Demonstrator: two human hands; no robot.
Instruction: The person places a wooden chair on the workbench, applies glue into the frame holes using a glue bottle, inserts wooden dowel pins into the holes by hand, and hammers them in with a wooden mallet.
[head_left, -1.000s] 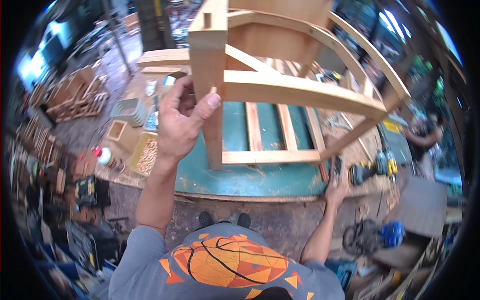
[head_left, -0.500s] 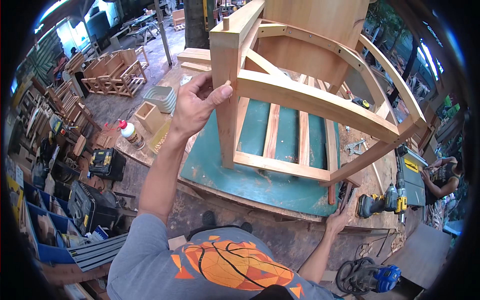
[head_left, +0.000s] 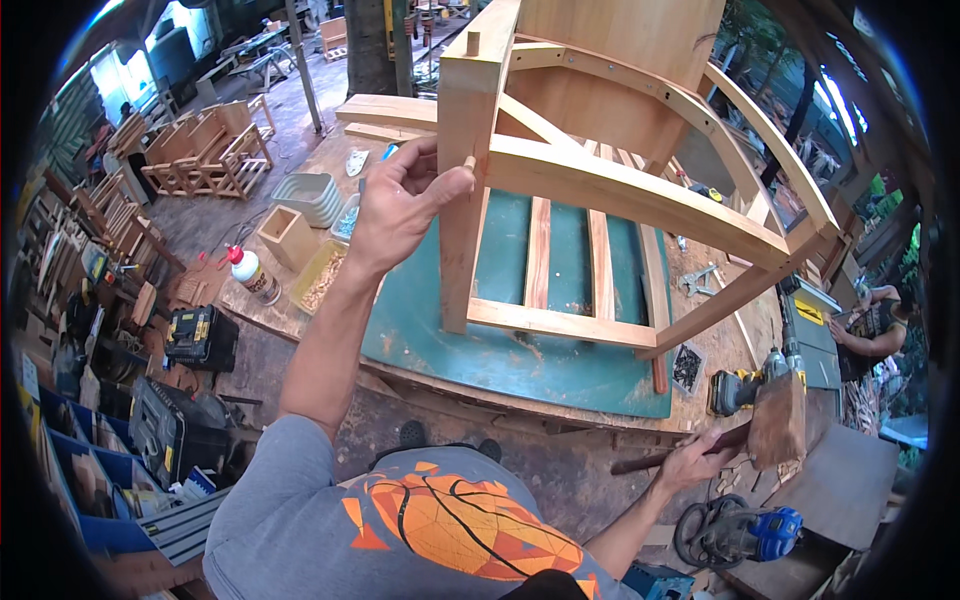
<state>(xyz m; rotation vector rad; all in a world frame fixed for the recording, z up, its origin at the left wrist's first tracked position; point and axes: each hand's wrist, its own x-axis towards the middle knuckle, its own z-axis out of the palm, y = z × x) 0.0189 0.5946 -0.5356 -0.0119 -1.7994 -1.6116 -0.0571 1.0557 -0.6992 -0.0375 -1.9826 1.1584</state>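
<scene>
A wooden chair frame stands on the green board, its thick front leg nearest my left side. My left hand is closed at that leg, thumb against a short wooden dowel that sticks out of its face. Some of the fingers are hidden behind the thumb and palm. Another dowel stands upright on the leg's top end. Off the front edge of the bench, my right hand grips the handle of a wooden mallet with a blocky head.
On the bench are a white glue bottle, a tub of dowels, a wooden box and a tray of screws. Cordless drills lie at right, beyond the mallet. A blue vacuum stands below; another person is at far right.
My right hand has lifted the mallet off the bench's right front and brought it down and right, its head now in full view. My left hand stays at the dowel. The view has shifted slightly.
</scene>
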